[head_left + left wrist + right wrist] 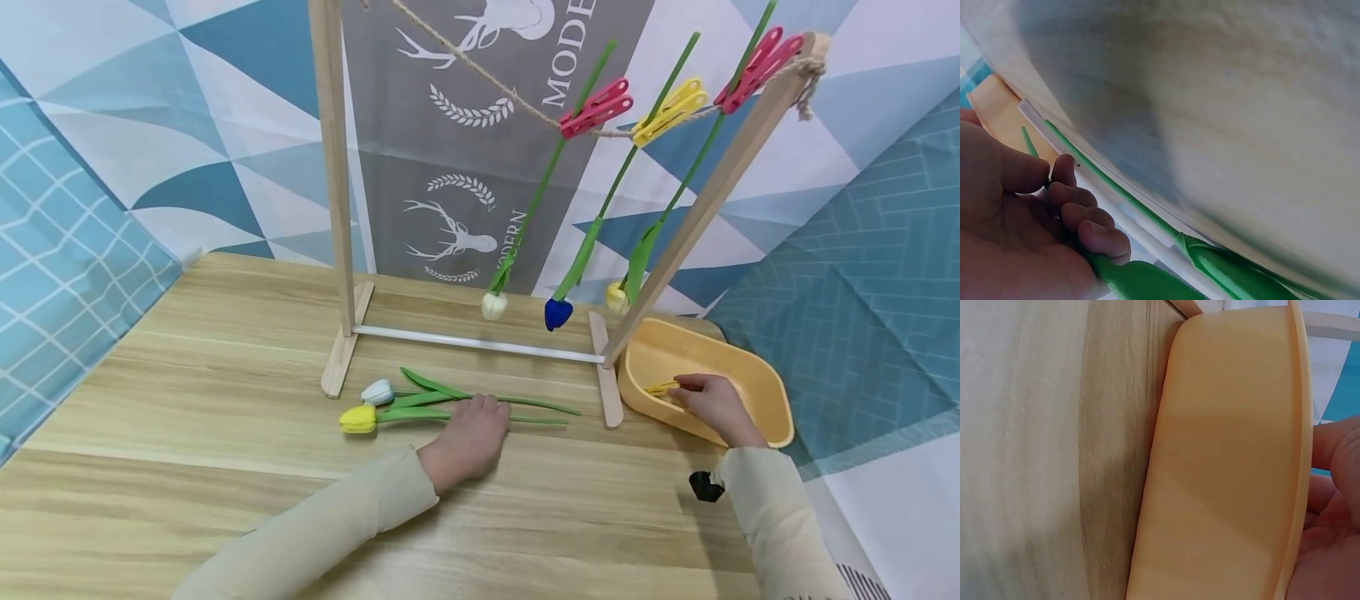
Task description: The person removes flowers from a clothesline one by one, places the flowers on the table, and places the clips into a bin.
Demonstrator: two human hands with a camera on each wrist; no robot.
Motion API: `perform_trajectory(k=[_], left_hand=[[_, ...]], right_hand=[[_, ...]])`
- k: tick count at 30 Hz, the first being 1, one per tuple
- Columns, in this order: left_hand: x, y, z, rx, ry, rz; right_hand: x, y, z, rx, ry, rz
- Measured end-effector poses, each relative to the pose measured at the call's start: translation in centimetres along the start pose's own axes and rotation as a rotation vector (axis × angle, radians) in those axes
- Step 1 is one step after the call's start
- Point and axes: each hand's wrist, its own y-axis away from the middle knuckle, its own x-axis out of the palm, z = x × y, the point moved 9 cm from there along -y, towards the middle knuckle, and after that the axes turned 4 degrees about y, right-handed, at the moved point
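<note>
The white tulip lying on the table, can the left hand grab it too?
Probably yes: the white tulip's stem runs close by the left hand, with nothing seen between. But its fingers hold the yellow tulip, so they may need freeing first.

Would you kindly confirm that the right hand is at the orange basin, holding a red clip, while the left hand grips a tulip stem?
Not quite: the head view shows the right hand holding a yellow clip, not red, at the orange basin; the left hand does grip a tulip stem.
</note>
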Motion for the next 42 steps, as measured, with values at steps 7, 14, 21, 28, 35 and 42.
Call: perform_trajectory(k=[7,14,21,28,35,42], left_hand=[[0.3,-0.2,-0.2,-0.003,0.035,0.016],[0.7,-0.4,0.0,-0.011,0.042,0.026],[0.9,-0.6,0.0,-0.022,0.049,0.043],[0.7,-0.7,-0.1,-0.022,0.033,0.052],[0.6,-0.6,-0.2,-0.012,-0.037,0.06],[0.5,-0.6,-0.2,-0.009,-0.065,0.059]], right_hand=[[0.3,-0.3,-0.1,0.019,0.052,0.043],[0.5,-0.7,-0.2,0.031,0.085,0.052],[0.7,-1.1,-0.3,0.054,0.089,0.081],[0.8,-1.3,-0.7,0.081,0.107,0.111],[0.8,-1.3,-0.6,0.087,0.104,0.113],[0.9,-1.3,-0.5,0.081,0.104,0.11]])
